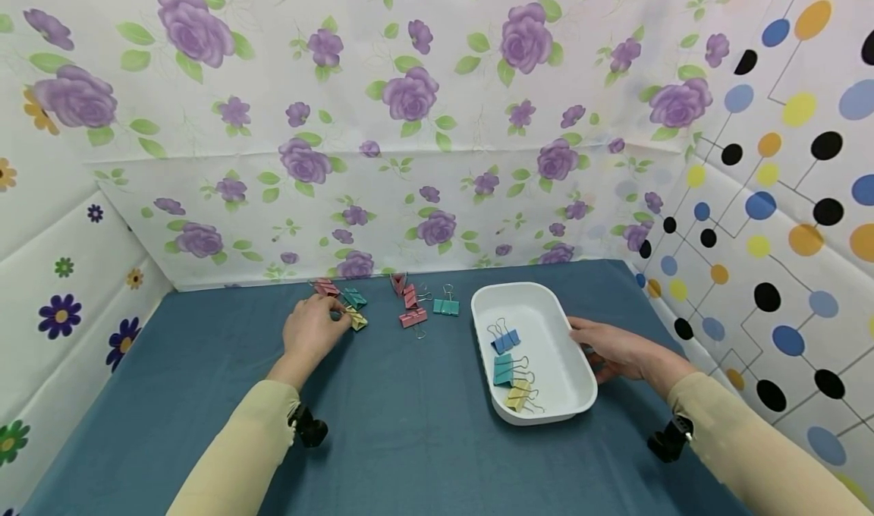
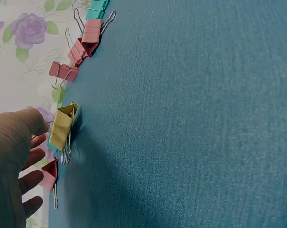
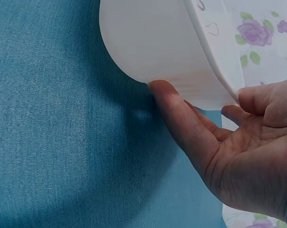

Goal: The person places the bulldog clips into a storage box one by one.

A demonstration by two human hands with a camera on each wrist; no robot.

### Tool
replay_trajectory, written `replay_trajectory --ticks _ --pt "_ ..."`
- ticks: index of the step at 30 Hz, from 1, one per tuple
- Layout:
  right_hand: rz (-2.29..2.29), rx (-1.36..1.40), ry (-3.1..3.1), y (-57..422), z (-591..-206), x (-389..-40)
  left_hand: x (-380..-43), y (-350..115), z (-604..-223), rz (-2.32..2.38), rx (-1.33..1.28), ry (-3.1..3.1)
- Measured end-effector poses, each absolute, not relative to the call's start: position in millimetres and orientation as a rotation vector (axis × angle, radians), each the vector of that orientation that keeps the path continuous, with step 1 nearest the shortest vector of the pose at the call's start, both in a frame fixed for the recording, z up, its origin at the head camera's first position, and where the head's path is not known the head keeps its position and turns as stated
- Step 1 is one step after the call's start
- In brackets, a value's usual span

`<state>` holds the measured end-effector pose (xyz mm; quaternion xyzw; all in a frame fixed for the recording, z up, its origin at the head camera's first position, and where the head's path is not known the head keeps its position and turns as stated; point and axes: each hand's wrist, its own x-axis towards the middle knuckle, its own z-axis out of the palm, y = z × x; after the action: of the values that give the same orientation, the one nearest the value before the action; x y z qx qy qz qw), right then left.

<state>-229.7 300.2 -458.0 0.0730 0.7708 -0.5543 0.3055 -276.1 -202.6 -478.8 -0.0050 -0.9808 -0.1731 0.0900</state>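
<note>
My left hand (image 1: 315, 332) reaches to the far left part of the table, thumb and index finger pinching at the edge of a yellow binder clip (image 1: 356, 318). In the left wrist view, the thumb tip meets the side of this clip (image 2: 62, 128), and the other fingers curl loosely behind. Right beside it lie a teal clip (image 1: 354, 297) and a pink clip (image 1: 325, 287). My right hand (image 1: 614, 347) grips the right side of a white tray (image 1: 556, 349), thumb at the rim, fingers against its outer wall and underside (image 3: 157, 57). Blue (image 1: 506, 341), teal (image 1: 503, 370) and yellow clips (image 1: 519, 396) lie inside the tray.
Between the left hand and the tray, several pink clips (image 1: 413, 318) and a teal clip (image 1: 446, 306) lie near the table's back edge. A flowered cloth wall (image 1: 437, 197) rises behind the blue table (image 1: 396, 440). A dotted wall (image 1: 771, 273) stands at the right.
</note>
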Motion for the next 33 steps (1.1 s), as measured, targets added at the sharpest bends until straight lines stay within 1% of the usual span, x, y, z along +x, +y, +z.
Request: replay_trajectory --ticks 14,33 --pt "-1.443 0.186 2.055 299 -456 -229 -273 -202 -480 -0.523 -0.038 -2.899" --pt "-1.436 0.19 2.058 299 -455 -229 -265 -203 -470 -0.517 -0.049 -2.883"
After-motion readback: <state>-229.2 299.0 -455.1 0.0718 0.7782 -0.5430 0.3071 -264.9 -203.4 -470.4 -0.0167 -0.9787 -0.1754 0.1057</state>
